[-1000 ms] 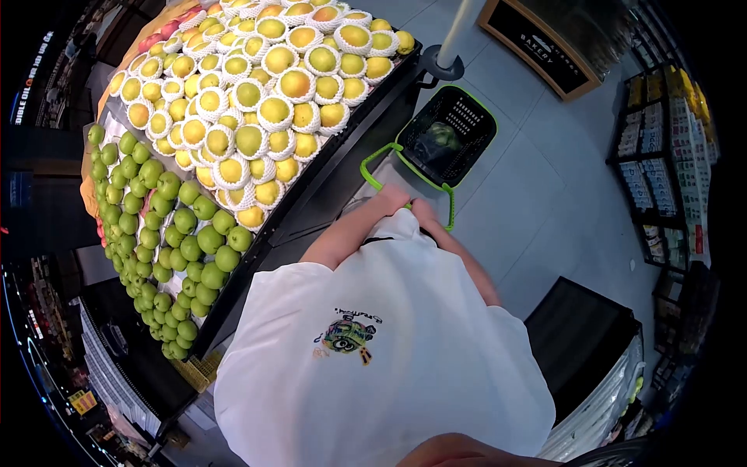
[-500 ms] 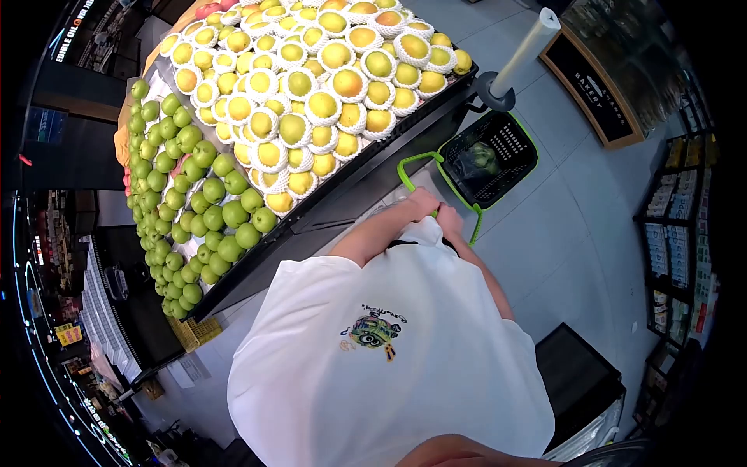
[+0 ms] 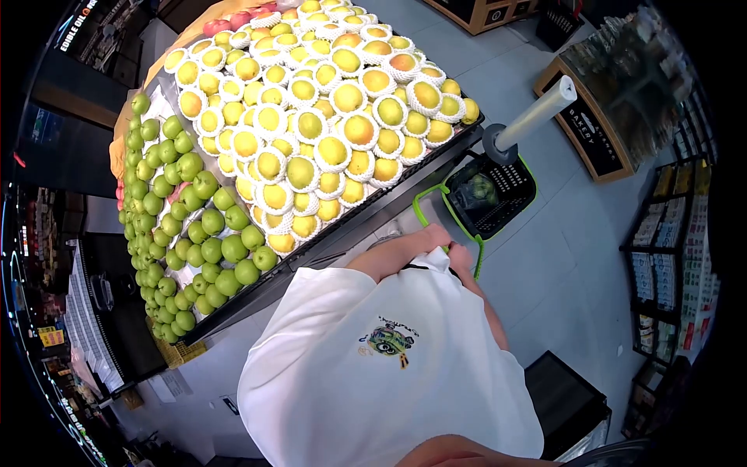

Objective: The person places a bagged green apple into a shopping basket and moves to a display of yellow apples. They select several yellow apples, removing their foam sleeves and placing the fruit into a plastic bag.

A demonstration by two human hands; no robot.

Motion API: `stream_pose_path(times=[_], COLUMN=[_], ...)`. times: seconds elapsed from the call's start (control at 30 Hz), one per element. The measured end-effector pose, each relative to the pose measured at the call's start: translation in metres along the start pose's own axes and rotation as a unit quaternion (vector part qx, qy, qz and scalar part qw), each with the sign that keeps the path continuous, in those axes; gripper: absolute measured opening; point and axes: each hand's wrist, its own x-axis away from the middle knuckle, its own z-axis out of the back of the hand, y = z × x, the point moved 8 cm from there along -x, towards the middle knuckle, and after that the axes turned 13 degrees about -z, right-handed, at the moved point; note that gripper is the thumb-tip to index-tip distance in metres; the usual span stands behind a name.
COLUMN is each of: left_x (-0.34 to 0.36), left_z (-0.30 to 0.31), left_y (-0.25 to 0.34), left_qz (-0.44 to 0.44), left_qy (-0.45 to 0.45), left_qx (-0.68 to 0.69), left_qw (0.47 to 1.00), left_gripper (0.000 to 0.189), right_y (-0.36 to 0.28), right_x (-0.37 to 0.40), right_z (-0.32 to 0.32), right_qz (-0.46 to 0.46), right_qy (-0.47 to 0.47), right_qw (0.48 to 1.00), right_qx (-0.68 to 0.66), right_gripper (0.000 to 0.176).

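Note:
A black shopping basket (image 3: 513, 204) with a bright green rim stands in front of me, beside the fruit display. Inside it lies a green vegetable in a clear plastic bag (image 3: 476, 191). The basket's green handle (image 3: 420, 208) reaches back toward my body. My left hand (image 3: 436, 236) is closed around this handle near my waist. Just to its right, my right hand (image 3: 461, 255) is closed on the same handle, its fingers partly hidden by the white shirt (image 3: 373, 389).
Yellow pears (image 3: 310, 124) in white foam nets fill the stand on my left, with green apples (image 3: 233, 249) nearer. A roll of plastic bags on a post (image 3: 537, 117) rises over the basket. Ahead is a bakery counter (image 3: 587, 128); shelves (image 3: 661, 257) line the right.
The view has tilted and shifted, so the fruit stand, basket and hands sit lower in it. More of the bakery counter shows. Both hands keep their hold on the handle.

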Motion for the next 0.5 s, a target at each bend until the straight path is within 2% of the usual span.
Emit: stream_pose_path(times=[0.07,0.1,0.17,0.37,0.47,0.5], left_x=[-0.004,0.001,0.018,0.024,0.009,0.005], left_z=[-0.009,0.001,0.012,0.01,-0.004,-0.003], left_y=[-0.021,-0.027,-0.053,-0.07,-0.084,-0.082], left_qz=[0.05,0.05,0.131,0.133,0.126,0.12], left_qy=[-0.029,-0.029,-0.018,-0.04,-0.014,-0.013], left_qx=[-0.085,-0.088,-0.041,-0.018,-0.019,-0.021], left_qw=[0.995,0.994,0.99,0.99,0.992,0.992], left_gripper=[0.026,0.026,0.036,0.029,0.035,0.035], right_y=[-0.001,0.0,-0.001,-0.017,-0.009,-0.008], right_x=[-0.007,-0.01,-0.012,-0.02,-0.041,-0.036], right_z=[0.0,-0.001,0.0,0.004,-0.01,-0.005], right_qz=[0.011,0.008,0.006,0.014,0.028,0.009], right_qy=[-0.004,-0.008,-0.013,-0.027,-0.027,-0.026], right_qw=[1.0,0.999,0.999,0.997,0.994,0.995], right_qx=[0.028,0.032,0.039,0.068,0.098,0.095], right_gripper=[0.031,0.03,0.03,0.03,0.03,0.029])
